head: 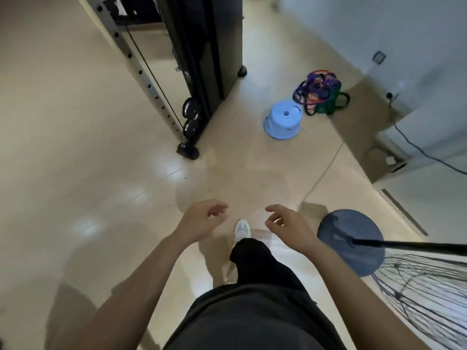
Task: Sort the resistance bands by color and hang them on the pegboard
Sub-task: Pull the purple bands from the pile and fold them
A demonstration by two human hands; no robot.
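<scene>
Both hands, left hand (202, 218) and right hand (288, 224), hang empty with fingers loosely curled. The resistance bands (319, 90) lie tangled in a bag (326, 107) on the floor beside a blue stool (283, 120), well ahead. They look light, soft and stretchy; probably best pulled out one loop at a time.

You are looking at a dim, evenly lit room with a cool cast on the far right wall (379, 26). Soft white glare patches sit on the glossy floor (75, 147) at left and near the middle. Faint shadows fall near your leg. The whole frame is soft with motion blur, worst at the left edge. Wide-angle distortion bends the metal upright (141, 74) and the wall lines outward.
</scene>
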